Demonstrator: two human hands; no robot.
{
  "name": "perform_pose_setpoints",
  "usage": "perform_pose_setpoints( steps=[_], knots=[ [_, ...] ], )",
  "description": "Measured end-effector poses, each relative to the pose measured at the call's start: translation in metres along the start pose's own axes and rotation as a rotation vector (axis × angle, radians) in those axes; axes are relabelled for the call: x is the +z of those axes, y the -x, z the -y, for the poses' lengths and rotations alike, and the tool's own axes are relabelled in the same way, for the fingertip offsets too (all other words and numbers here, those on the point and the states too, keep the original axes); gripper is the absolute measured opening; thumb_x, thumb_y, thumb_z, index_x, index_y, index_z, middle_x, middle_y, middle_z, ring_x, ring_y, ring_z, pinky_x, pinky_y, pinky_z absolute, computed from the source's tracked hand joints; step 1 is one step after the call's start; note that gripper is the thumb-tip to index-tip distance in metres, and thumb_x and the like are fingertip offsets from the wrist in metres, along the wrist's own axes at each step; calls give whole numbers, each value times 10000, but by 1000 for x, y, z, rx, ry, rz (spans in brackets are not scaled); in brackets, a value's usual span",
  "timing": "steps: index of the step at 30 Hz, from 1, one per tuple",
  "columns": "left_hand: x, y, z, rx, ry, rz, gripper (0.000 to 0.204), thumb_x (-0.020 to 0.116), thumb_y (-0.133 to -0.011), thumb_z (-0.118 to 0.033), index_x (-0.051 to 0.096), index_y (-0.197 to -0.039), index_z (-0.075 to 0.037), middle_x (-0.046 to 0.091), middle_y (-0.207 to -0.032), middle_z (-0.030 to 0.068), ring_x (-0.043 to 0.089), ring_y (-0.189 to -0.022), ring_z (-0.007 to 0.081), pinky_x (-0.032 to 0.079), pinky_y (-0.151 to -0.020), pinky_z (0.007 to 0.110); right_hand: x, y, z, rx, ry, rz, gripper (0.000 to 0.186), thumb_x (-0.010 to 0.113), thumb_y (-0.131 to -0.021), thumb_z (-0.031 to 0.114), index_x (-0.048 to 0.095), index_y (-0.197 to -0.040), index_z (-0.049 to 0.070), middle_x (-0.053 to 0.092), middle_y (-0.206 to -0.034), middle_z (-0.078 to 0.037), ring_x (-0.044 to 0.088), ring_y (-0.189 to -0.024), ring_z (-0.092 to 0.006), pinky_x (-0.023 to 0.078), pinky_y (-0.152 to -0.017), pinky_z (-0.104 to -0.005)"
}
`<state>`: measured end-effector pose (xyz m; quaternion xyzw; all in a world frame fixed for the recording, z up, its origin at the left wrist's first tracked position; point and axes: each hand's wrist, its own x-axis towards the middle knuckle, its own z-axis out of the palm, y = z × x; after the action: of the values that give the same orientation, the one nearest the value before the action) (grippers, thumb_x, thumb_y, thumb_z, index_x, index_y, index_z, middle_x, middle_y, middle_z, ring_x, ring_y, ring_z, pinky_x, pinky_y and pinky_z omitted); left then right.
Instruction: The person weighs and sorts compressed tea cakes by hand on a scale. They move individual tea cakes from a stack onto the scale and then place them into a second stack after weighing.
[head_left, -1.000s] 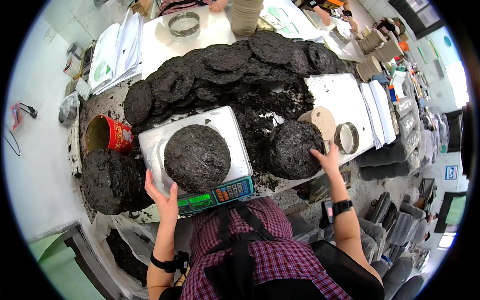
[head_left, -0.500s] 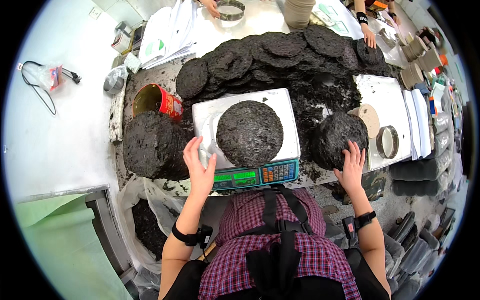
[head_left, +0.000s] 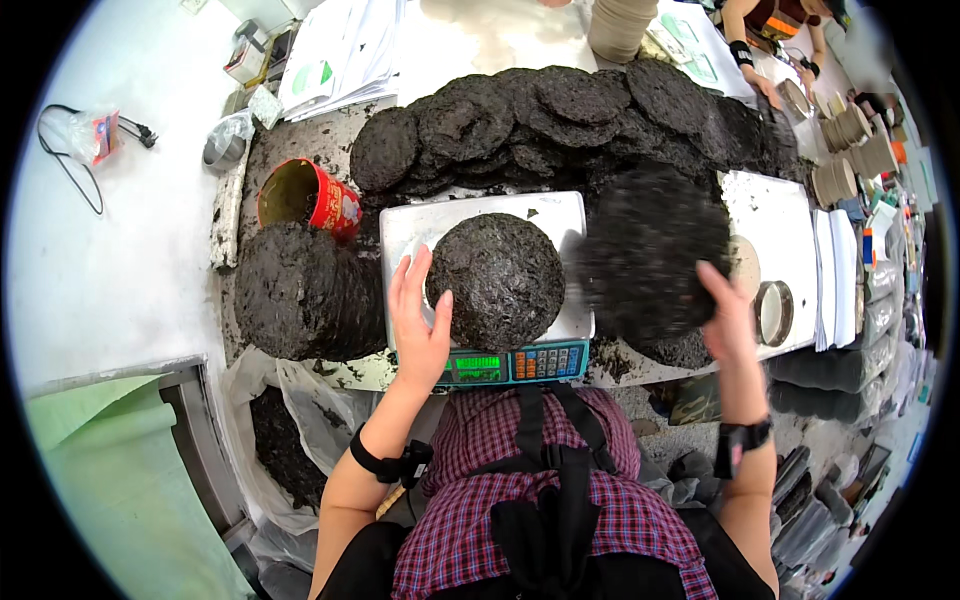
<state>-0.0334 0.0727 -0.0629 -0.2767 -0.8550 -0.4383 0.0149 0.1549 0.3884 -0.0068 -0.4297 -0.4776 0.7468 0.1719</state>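
A round, dark pressed cake [head_left: 497, 280], made of what looks like tea leaves, lies on the white pan of a digital scale [head_left: 555, 362] in front of me. My left hand [head_left: 420, 325] is at its left edge, fingers stretched and thumb apart, seemingly touching the rim. To the right, my right hand [head_left: 728, 315] grips another dark pressed cake [head_left: 650, 255] by its right edge. That cake is raised, tilted and smeared by motion, and my fingers under it are hidden. Below it shows part of another cake [head_left: 678, 350]. Left of the scale stands a stack of cakes [head_left: 295, 290].
Overlapping cakes [head_left: 465, 120] line the far side of the table. A red can [head_left: 335, 208] lies tipped behind the left stack. A metal ring [head_left: 774, 313] rests on the right board. A plastic bag [head_left: 232, 410] hangs below the table's left front. Another person's hand [head_left: 766, 90] works at the far right.
My right hand has lifted a cake off the right pile and swung it left and up, toward the scale. My left hand has moved right, up to the cake on the pan.
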Motion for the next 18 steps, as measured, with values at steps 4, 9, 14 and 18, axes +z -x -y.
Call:
perform_pose_setpoints(
  steps=[4, 9, 14, 18],
  knots=[
    [-2, -12, -5, 117, -25, 36, 283, 548, -880, -32, 619, -1154, -45, 577, -1269, 99, 452, -1252, 297, 322, -1061, 396, 85, -27, -80, 320, -220, 217, 270, 673, -862, 143, 581, -1094, 38, 651, -983, -67, 636, -845, -194, 537, -718, -341],
    [50, 30, 23, 180, -48, 305, 303, 638, -808, -29, 645, -1109, -66, 590, -1239, 80, 547, -1156, 277, 485, -924, 373, 129, -29, -112, 407, -106, 255, 295, 666, -860, 132, 575, -1109, 1, 646, -1019, -85, 622, -903, -193, 522, -780, -339],
    [56, 33, 34, 275, -97, 255, 366, 647, -773, -21, 631, -1135, -69, 586, -1229, 74, 549, -1153, 275, 494, -910, 365, 141, -54, -89, 277, 255, 439, 308, 669, -857, 164, 611, -1073, -48, 671, -942, -101, 644, -835, -175, 531, -757, -321],
    [58, 45, 45, 148, -151, 387, 359, 624, -798, -56, 628, -1153, -104, 571, -1264, 69, 535, -1180, 248, 511, -893, 350, 150, 9, -111, -714, 913, 601, 265, 592, -779, 40, 678, -1026, 80, 676, -892, -141, 676, -820, -281, 543, -746, -345]
  ],
)
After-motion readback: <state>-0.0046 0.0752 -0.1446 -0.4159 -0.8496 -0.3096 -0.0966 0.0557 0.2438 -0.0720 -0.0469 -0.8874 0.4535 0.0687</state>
